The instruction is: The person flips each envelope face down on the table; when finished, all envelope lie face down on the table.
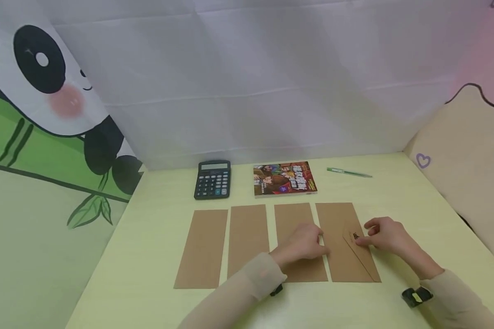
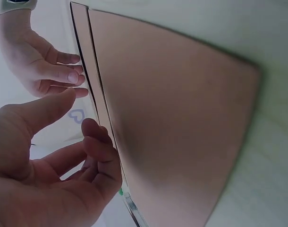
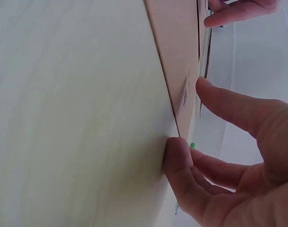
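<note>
Several brown paper envelopes lie side by side in a row on the table. The rightmost envelope (image 1: 337,228) has a slanted flap line and a small dark print facing up. My left hand (image 1: 302,244) is over the third envelope (image 1: 292,214) from the left, its fingertips reaching the rightmost envelope's left edge. In the left wrist view its fingers (image 2: 104,156) are loosely bent, with the thumb apart. My right hand (image 1: 384,235) is at the rightmost envelope's right edge, thumb over the print. The right wrist view shows a bent fingertip (image 3: 177,146) at that edge, a gap separating it from the thumb.
Behind the row lie a black calculator (image 1: 212,179), a comic-style book (image 1: 285,179) and a green pen (image 1: 349,172). Two more envelopes, the leftmost envelope (image 1: 201,249) and the second envelope (image 1: 248,237), lie on the left. A white cloth (image 1: 255,91) hangs along the table's back edge.
</note>
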Available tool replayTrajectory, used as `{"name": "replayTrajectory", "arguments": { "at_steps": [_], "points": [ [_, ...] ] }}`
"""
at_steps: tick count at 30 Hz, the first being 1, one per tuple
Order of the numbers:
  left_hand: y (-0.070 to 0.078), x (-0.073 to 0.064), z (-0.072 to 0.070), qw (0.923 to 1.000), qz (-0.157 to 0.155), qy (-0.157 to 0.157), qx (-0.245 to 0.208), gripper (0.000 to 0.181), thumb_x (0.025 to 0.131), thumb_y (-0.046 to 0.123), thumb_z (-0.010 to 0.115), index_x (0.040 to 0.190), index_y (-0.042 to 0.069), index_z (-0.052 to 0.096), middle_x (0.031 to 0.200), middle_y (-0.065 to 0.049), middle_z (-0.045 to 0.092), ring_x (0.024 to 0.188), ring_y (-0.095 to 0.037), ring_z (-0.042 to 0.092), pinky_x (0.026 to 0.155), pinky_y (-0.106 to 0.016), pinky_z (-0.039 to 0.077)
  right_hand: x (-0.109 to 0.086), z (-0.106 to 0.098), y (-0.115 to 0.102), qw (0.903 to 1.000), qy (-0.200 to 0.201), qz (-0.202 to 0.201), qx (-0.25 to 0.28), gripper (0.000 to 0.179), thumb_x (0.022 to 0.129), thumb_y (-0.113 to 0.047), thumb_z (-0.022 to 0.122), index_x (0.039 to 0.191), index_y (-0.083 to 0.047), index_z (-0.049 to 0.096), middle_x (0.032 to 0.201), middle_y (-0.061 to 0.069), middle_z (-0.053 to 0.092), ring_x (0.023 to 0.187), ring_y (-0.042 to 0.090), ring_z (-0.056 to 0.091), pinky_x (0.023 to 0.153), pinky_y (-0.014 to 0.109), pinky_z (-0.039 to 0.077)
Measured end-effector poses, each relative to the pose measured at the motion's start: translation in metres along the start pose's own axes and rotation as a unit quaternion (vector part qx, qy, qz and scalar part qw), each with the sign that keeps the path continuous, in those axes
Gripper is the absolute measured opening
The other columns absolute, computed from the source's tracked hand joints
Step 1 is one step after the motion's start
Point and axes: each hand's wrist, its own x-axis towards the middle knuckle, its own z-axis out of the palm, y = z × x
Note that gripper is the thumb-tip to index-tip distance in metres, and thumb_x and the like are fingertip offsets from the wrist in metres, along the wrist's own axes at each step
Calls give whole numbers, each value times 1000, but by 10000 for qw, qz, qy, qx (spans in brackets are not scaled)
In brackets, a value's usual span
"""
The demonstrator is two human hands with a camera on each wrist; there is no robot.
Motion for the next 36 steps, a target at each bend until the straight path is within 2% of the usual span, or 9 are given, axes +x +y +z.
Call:
{"name": "replayTrajectory", "arguments": {
  "at_steps": [4,10,14,18,24,30,36],
  "points": [
    [-2,0,2,9997,-228,18,-112,40,79,30,76,57,14,48,54,4,39,50,-10,38,46,-22,30,3,1,0,10000,-36,-1,15,69,71,-38,83,111,13,58,87,8,61,74,21,57,61,34,47],
    [-3,3,3,9996,-271,27,-106,42,77,25,78,55,13,44,52,5,33,50,-10,35,45,-23,28,6,1,-1,10000,-45,-17,9,67,71,-37,84,110,12,60,88,7,62,79,24,57,63,36,47],
    [-3,5,5,9997,-247,66,17,37,75,21,79,57,12,48,56,4,34,52,-11,35,46,-23,29,6,-1,-3,9996,-207,39,176,70,71,-36,84,114,14,58,90,9,63,79,22,59,65,37,49],
    [-2,6,9,9996,-257,131,67,30,73,16,80,60,12,54,60,3,37,53,-11,37,45,-23,31,6,-4,-4,9976,-366,86,578,71,72,-30,84,116,17,55,91,10,63,77,20,62,67,36,51],
    [-2,7,11,9995,-211,219,33,27,72,13,80,61,11,56,61,3,39,54,-11,38,44,-22,32,4,-7,-1,9881,-569,164,1418,66,77,-19,80,118,23,50,99,18,63,83,21,63,70,35,53],
    [0,8,12,9993,-246,251,149,27,70,13,80,60,11,55,61,3,37,56,-11,37,45,-23,30,4,-7,5,9811,-768,184,1767,66,79,-19,79,122,20,48,104,18,62,86,21,60,70,34,51],
    [0,12,12,9990,-376,238,-28,22,68,18,84,74,8,66,71,3,50,62,-12,44,51,-22,37,5,-8,16,9676,-1102,-32,2273,64,86,-19,72,130,18,42,110,16,64,86,19,58,68,31,49]
  ]
}}
